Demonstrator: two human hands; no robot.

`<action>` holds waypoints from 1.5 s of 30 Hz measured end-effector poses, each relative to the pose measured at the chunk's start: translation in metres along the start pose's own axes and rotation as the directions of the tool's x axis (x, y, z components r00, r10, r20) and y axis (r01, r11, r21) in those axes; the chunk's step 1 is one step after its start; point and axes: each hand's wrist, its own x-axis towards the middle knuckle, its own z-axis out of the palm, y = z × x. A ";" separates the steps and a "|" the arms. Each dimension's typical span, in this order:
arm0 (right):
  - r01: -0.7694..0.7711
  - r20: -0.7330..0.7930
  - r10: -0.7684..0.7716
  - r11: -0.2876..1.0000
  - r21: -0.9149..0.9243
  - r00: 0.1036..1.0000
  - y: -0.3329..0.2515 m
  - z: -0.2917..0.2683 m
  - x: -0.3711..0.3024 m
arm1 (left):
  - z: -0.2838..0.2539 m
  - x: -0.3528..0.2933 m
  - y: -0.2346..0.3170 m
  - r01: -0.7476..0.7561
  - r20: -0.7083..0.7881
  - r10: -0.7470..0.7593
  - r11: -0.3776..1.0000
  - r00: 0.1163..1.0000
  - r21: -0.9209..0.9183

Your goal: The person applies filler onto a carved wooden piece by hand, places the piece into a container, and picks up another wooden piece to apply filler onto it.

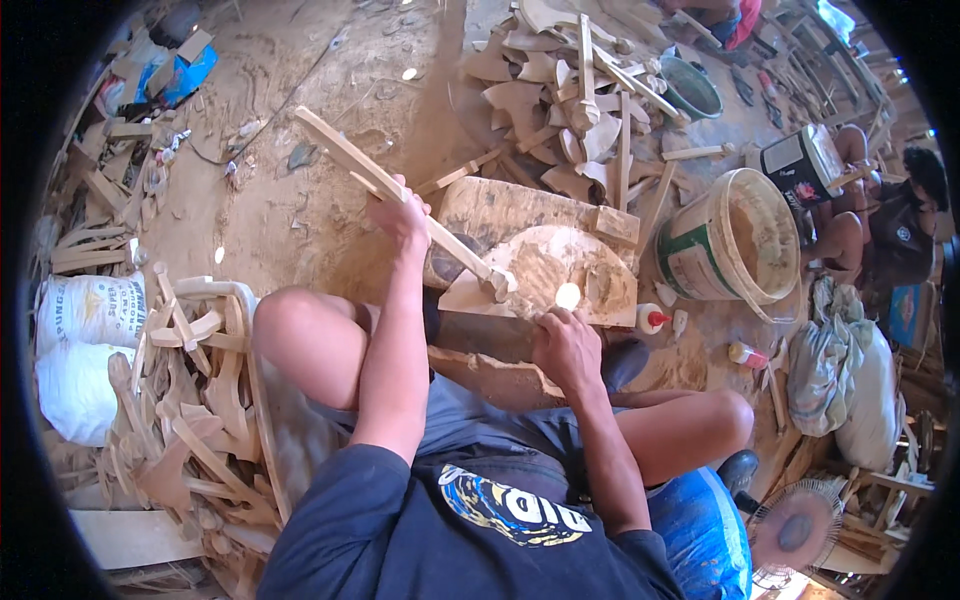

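Observation:
My left hand [402, 212] is wrapped round a long squared wooden stick [455, 248]. The stick slants from upper left down to a knobbed end resting on a pale, round-edged wooden board [532, 250]. Beneath that board lies a thicker, worn wooden slab [505, 203]. My right hand [567, 345] is closed at the board's near edge, just right of the knobbed end. Whatever its fingers hold, if anything, is hidden. A bright spot of light falls on the board by those fingers. A small white bottle with a red cap [652, 319] stands beside the board's right corner.
Cut wooden pieces [520, 95] are heaped beyond the board. More fill a container [245, 300] at my left. A large bucket [690, 240], a dark bucket [795, 165] and a green tub [690, 88] stand at right. Another person [900, 215] sits there, above a fan [795, 530].

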 end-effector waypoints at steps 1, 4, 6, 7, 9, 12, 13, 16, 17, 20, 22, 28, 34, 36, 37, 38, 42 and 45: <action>0.006 0.000 -0.006 1.000 0.001 1.000 -0.002 -0.006 0.001 | 0.001 -0.002 0.002 -0.048 -0.005 0.049 0.995 0.999 0.088; -0.032 -0.255 0.054 0.995 0.091 0.965 0.004 -0.024 0.002 | 0.015 -0.024 0.006 -0.243 0.079 0.231 0.940 0.970 0.240; -0.089 -0.305 0.116 0.991 0.099 0.945 0.011 -0.042 0.003 | 0.036 -0.051 0.027 -0.321 0.232 0.245 0.863 0.941 0.390; -0.134 -0.341 0.170 0.983 0.126 0.924 0.011 -0.047 0.003 | 0.038 -0.053 0.031 -0.323 0.231 0.248 0.864 0.941 0.387; -0.133 -0.376 0.188 0.977 0.167 0.907 0.018 -0.050 0.005 | 0.045 -0.060 0.038 -0.648 0.411 0.506 0.654 0.758 0.391; -0.132 -0.474 0.216 0.970 0.204 0.853 0.023 -0.063 0.005 | 0.055 -0.089 0.031 -0.512 0.554 0.313 0.822 0.771 0.249; -0.126 -0.482 0.212 0.971 0.205 0.850 0.022 -0.066 0.005 | 0.054 -0.092 0.020 -0.319 0.646 0.260 0.947 0.718 -0.027; -0.085 -0.493 0.198 0.967 0.242 0.847 0.014 -0.072 0.008 | 0.020 -0.068 -0.035 -0.108 0.774 -0.064 0.980 0.630 0.168; -0.089 -0.507 0.199 0.968 0.233 0.839 0.023 -0.075 0.005 | 0.026 -0.080 -0.035 -0.011 0.722 -0.159 0.974 0.673 0.224; -0.113 -0.544 0.226 0.966 0.234 0.808 0.035 -0.084 -0.004 | 0.034 -0.087 -0.024 0.185 0.689 -0.266 0.964 0.674 0.192; -0.097 -0.565 0.227 0.963 0.251 0.793 0.035 -0.088 -0.004 | 0.047 -0.090 -0.013 0.462 0.548 -0.386 0.887 0.742 -0.001; -0.038 -0.579 0.202 0.958 0.283 0.790 0.018 -0.096 -0.004 | 0.040 -0.074 0.024 0.686 0.552 -0.451 0.636 0.701 -0.352; -0.015 -0.579 0.198 0.952 0.304 0.791 0.015 -0.099 -0.007 | 0.047 -0.103 0.066 0.624 0.505 -0.408 0.675 0.760 -0.393; -0.005 -0.564 0.204 0.942 0.334 0.800 0.013 -0.096 -0.006 | 0.039 -0.090 0.062 0.637 0.536 -0.384 0.635 0.752 -0.438; 0.000 -0.565 0.195 0.946 0.326 0.802 0.014 -0.095 -0.006 | 0.041 -0.093 0.064 0.642 0.541 -0.386 0.631 0.747 -0.436; 0.003 -0.565 0.186 0.949 0.316 0.804 0.016 -0.094 -0.006 | 0.042 -0.097 0.066 0.654 0.536 -0.397 0.593 0.745 -0.470; -0.008 -0.550 0.200 0.943 0.332 0.811 0.009 -0.094 -0.008 | 0.034 -0.083 0.068 0.746 0.632 -0.413 0.481 0.656 -0.460; -0.018 -0.538 0.221 0.934 0.357 0.813 0.008 -0.096 -0.007 | 0.029 -0.084 0.068 0.705 0.659 -0.338 0.565 0.672 -0.428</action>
